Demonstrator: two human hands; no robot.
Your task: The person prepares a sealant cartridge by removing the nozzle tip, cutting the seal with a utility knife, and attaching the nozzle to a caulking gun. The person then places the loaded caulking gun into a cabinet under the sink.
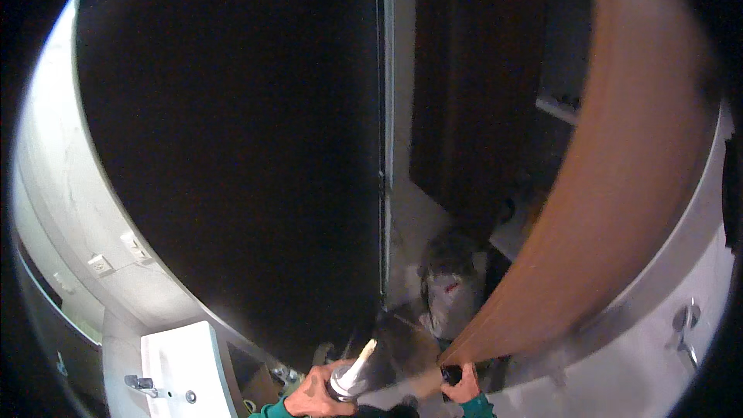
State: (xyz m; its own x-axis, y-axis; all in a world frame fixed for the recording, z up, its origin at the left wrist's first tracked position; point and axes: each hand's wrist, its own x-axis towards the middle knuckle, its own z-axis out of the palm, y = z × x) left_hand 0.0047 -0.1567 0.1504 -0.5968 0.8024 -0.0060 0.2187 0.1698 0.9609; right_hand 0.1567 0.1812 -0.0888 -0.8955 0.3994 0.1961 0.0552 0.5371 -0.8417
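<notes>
Grip with right hand (467, 387) at edge of brown door (611, 209): can't tell if closed on anything. With left hand (313, 395), clamped round nozzled cartridge (339, 388), left of door. Best to steady door, angle cartridge clear, guard nozzle (358, 365).

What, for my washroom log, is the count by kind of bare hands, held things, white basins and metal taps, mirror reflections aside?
Bare left hand and right hand: 2
Tube with white tapered nozzle: 1
Small black object in the right hand: 1
White rectangular washbasin: 1
Grey metal tap: 1
Total: 6
</notes>
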